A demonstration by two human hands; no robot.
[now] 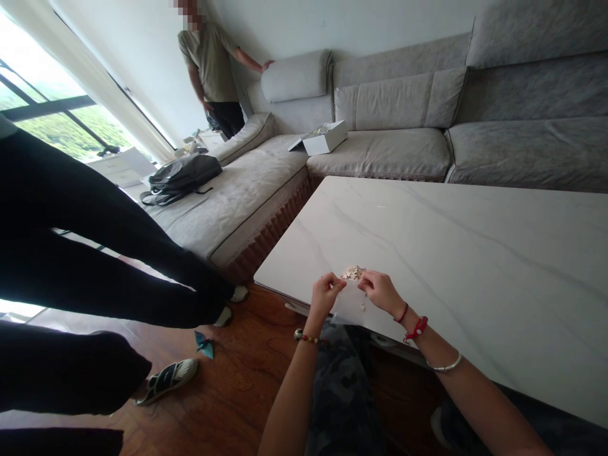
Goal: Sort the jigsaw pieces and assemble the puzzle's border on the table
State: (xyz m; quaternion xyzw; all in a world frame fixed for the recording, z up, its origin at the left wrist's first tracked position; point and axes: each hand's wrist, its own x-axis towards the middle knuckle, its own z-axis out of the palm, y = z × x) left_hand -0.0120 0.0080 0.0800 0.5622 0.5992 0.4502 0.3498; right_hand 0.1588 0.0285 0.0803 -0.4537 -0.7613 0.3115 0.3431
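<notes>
Both my hands are over the near edge of a white marbled table (427, 253). My left hand (325, 294) pinches one side of a clear plastic bag (349, 303), and my right hand (380, 292) pinches the other side. The bag hangs down toward me, its lower end by the table edge. Just beyond the fingertips lies a small pile of pale puzzle pieces (352, 273) on the tabletop. A stray puzzle piece (363, 308) shows at the bag's right part; whether it is inside or beneath the plastic I cannot tell.
A grey sofa (389, 155) runs behind the table, bearing an open white box (327, 140) and a dark backpack (183, 174). One person (209, 63) stands at the far sofa end. Dark-trousered legs (95, 253) are close on my left. Blue folded paper (204, 345) lies on the wooden floor.
</notes>
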